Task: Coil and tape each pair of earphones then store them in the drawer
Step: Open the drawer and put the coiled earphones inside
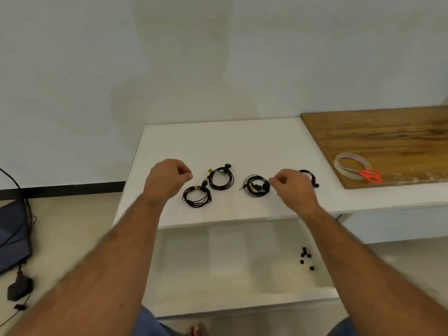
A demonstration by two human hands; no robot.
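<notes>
Right hand [292, 187] hides 1 earphone coil [309, 177]; scissors [369, 175] beside tape [351, 166].

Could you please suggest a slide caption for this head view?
Four coiled earphones lie on the white table above the open drawer as both hands hover.

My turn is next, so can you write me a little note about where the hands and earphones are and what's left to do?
Left hand: curled, holding nothing, hovering beside the coils.
Right hand: seems to pinch the third coil.
Four earphone coils lie on the white table; the fourth coil is partly hidden.
Drawer is open, with only small black ear tips inside.
Tape roll and scissors sit on the wooden board.
Left: put the coils into the drawer.
</notes>
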